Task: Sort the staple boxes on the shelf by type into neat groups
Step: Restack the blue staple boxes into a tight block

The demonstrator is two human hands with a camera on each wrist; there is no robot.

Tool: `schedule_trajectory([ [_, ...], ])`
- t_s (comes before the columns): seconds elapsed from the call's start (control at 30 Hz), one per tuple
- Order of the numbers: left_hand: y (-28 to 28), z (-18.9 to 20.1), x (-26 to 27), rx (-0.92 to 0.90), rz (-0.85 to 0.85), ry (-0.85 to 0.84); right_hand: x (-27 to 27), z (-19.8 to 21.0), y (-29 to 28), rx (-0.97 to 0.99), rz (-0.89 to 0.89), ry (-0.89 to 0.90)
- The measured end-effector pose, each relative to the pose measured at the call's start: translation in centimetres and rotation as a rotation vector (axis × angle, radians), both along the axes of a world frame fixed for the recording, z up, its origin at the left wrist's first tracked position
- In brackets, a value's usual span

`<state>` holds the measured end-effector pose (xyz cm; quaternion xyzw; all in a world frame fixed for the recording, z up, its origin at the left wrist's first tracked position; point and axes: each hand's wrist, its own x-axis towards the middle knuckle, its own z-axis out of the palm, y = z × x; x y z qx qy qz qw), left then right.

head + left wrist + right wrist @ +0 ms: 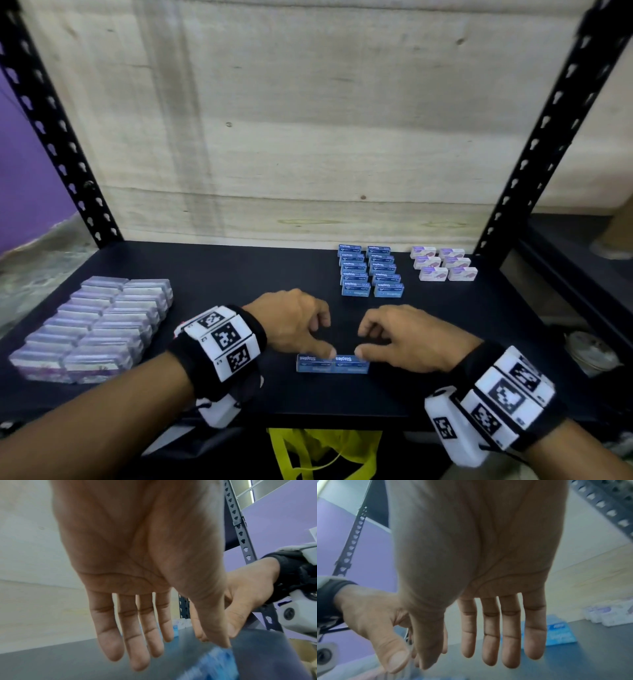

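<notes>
Two blue staple boxes lie end to end near the front edge of the black shelf (239, 274): the left box (310, 364) and the right box (352, 365). My left hand (323, 339) hovers over them, its thumb tip touching the top where the two boxes meet; in the left wrist view the thumb meets the blurred blue box (214, 665) while the fingers hang straight beyond it. My right hand (363, 341) mirrors it, thumb on the right box and fingers relaxed. Neither hand grips a box. Two rows of blue boxes (371, 270) stand at the back.
White-and-purple boxes (443, 263) stand in two rows at the back right. A large block of clear-wrapped lilac boxes (92, 325) fills the left side. Black perforated uprights (534, 154) flank a wooden back panel. A yellow bag (325, 452) hangs below the front edge.
</notes>
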<state>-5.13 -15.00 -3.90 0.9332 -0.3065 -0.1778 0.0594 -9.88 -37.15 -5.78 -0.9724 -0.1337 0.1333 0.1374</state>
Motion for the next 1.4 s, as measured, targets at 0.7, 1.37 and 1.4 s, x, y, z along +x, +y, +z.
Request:
schedule_trajectory([
  [0.7,-8.8,-0.3,9.6,0.142,-0.076,-0.165,7.9,-1.0,-7.8,-0.082,-0.254,-0.104],
  [1.37,-3.7,0.9,6.2,0.283,-0.059,0.079,6.2,0.1,-4.3,-0.069,-0.183,0.085],
  [1.4,-3.1,1.0,5.8,0.294,-0.058,0.093,5.6,0.3,-3.7,-0.073,-0.156,0.108],
])
